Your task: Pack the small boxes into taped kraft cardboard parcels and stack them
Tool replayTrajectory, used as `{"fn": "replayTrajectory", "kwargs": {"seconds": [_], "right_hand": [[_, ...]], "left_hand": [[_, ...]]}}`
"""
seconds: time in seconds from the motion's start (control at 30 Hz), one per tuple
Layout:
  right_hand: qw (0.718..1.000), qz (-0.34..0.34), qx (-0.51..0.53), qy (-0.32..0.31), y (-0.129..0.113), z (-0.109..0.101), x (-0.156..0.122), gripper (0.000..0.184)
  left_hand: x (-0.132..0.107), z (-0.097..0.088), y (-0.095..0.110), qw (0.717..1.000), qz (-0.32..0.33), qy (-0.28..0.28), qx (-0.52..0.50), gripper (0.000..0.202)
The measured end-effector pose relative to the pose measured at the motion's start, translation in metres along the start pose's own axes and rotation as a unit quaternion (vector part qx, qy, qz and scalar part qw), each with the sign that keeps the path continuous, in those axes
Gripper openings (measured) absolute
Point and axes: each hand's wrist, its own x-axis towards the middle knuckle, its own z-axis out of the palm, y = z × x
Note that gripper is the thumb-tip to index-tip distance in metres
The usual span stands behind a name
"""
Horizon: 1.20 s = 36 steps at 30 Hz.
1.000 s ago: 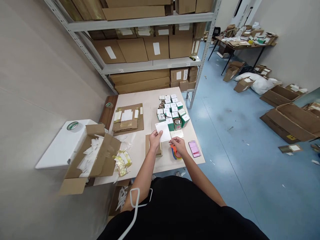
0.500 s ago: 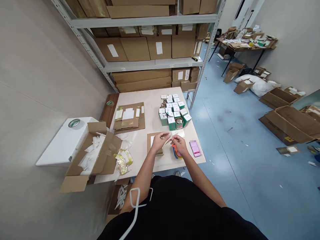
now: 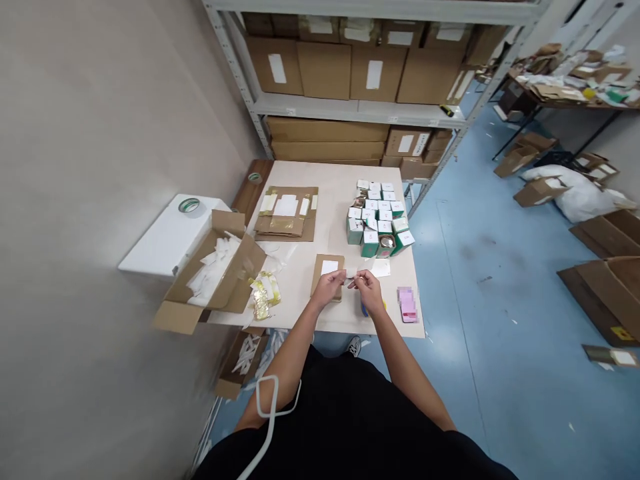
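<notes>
Centrally, a small white sheet (image 3: 351,273) is suspended between a person's 2 bare hands, just above the near part of a pale counter (image 3: 335,183). It looks thin and paper-like, tilted so that only a narrow pale piece shows; any print on it is too small to read. The left hand (image 3: 330,287) has its grip closed, thumb and fingers pinching the sheet. The right hand (image 3: 369,289) brings its fingertips to the opposite edge; whether that grip is pinched tight cannot be told. Near the left hand, partly covered by it, lies a brown cardboard piece (image 3: 319,275) with a white label (image 3: 329,267). Past the right hand, a white card (image 3: 383,268) lies flat, with green-and-white boxes (image 3: 370,244) grouped behind it.

Compared with 1 second earlier, the sheet no longer shows its broad, flat face, and the fingertips of the 2 hands are closer together. The colourful object (image 3: 365,309) by the right hand, earlier showing orange, is now mostly hidden, leaving bits of blue and yellow.
</notes>
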Motion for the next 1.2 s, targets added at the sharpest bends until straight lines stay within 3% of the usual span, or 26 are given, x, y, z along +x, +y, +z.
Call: {"fn": "replayTrajectory", "kwargs": {"seconds": [0.1, 0.23, 0.37, 0.53, 0.6, 0.67, 0.73, 0.8, 0.83, 0.9, 1.03, 1.2], "right_hand": [[0.999, 0.002, -0.006, -0.031, 0.001, 0.016, 0.003, 0.019], [1.0, 0.017, 0.015, -0.022, 0.004, 0.04, 0.008, 0.021], [0.998, 0.048, 0.023, -0.023, 0.005, 0.076, 0.007, 0.033], [0.999, 0.02, -0.006, -0.039, 0.004, 0.127, 0.002, 0.036], [0.999, 0.01, -0.007, -0.041, 0.005, 0.144, 0.004, 0.034], [0.999, 0.002, 0.003, -0.034, 0.006, 0.16, 0.008, 0.033], [1.0, -0.006, 0.011, -0.029, 0.007, 0.179, 0.014, 0.032], [1.0, -0.016, 0.002, -0.025, 0.01, 0.203, 0.017, 0.03], [0.999, -0.019, -0.008, -0.026, 0.011, 0.219, 0.018, 0.029], [0.999, -0.013, -0.023, -0.047, 0.016, 0.255, 0.017, 0.028], [0.988, 0.017, -0.023, -0.152, 0.03, 0.339, 0.004, 0.027], [0.948, 0.077, -0.071, -0.299, 0.063, 0.437, -0.02, 0.03]], "left_hand": [[-0.008, -0.015, 0.001, 0.997, 0.034, 0.066, 0.037, 0.045], [-0.018, -0.039, -0.001, 0.989, 0.038, 0.14, 0.026, 0.046], [-0.03, -0.06, -0.002, 0.988, 0.042, 0.144, 0.024, 0.048], [-0.04, -0.098, 0.007, 0.988, 0.061, 0.144, 0.0, 0.045], [-0.044, -0.13, 0.013, 0.98, 0.077, 0.182, -0.01, 0.044], [-0.051, -0.175, 0.019, 0.96, 0.09, 0.264, -0.023, 0.043], [-0.063, -0.228, 0.025, 0.914, 0.1, 0.39, -0.056, 0.04], [-0.08, -0.282, 0.031, 0.844, 0.125, 0.516, -0.078, 0.041], [-0.091, -0.306, 0.033, 0.811, 0.143, 0.562, -0.08, 0.041], [-0.114, -0.344, 0.037, 0.785, 0.17, 0.591, -0.076, 0.04], [-0.161, -0.381, 0.041, 0.774, 0.197, 0.6, -0.043, 0.038], [-0.223, -0.41, 0.035, 0.712, 0.197, 0.672, -0.055, 0.04]]}}
